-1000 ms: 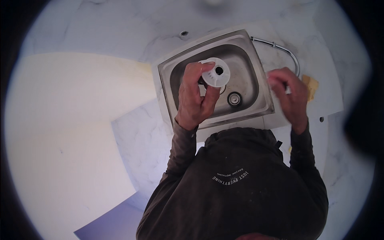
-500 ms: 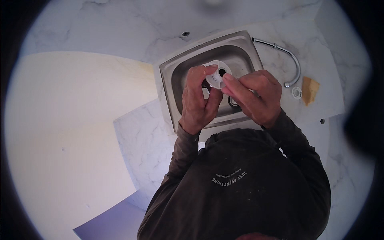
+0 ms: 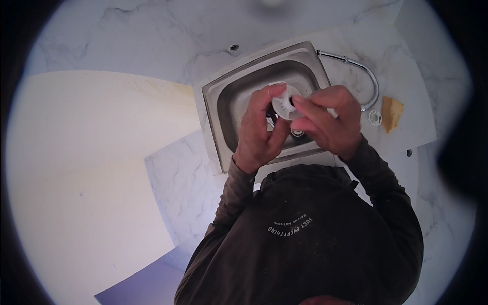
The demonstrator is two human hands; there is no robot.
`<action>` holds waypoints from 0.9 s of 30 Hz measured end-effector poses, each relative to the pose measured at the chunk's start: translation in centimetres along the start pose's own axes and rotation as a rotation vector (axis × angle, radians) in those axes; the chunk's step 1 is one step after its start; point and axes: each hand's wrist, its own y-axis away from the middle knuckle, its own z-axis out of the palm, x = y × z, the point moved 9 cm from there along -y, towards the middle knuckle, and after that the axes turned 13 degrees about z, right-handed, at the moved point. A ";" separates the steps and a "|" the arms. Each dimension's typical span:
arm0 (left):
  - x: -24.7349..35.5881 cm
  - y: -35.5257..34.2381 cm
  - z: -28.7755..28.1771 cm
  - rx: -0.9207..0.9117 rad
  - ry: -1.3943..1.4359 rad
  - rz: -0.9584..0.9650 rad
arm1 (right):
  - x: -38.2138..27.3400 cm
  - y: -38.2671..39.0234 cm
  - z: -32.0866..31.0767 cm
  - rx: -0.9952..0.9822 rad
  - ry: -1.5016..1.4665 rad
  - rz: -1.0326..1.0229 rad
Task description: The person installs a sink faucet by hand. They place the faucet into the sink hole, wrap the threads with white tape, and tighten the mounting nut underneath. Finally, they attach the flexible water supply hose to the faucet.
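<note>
Now | both hands' fingers hold white round fitting [image 3: 285,103] | over steel sink [image 3: 231,99]

A round white fitting [image 3: 285,103] is held over the sink [image 3: 229,101] between the left hand [image 3: 259,133] and right hand [image 3: 325,121]. A curved tap [image 3: 363,76] is set right of the sink, with a small round ring [image 3: 375,117] and a sponge [image 3: 392,112] beside it on the countertop [image 3: 178,178].

This looks like a kitchen, in a home or still being fitted out. A small steel sink [image 3: 239,101] with a drain sits in a white marble-patterned bench [image 3: 178,178], a curved chrome tap [image 3: 366,76] stands beside it, and marble-look walls surround it.
</note>
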 end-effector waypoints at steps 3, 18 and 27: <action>0.1 -0.6 0.4 -0.041 0.073 -0.067 | 1.8 -2.2 -1.2 -0.106 -0.180 0.035; -0.2 -0.2 0.3 -0.008 0.134 -0.080 | 3.3 -4.8 2.1 -0.452 -0.172 0.078; 0.8 -1.2 0.7 -0.026 -0.451 0.174 | 5.5 -2.5 2.8 -0.323 -0.211 0.507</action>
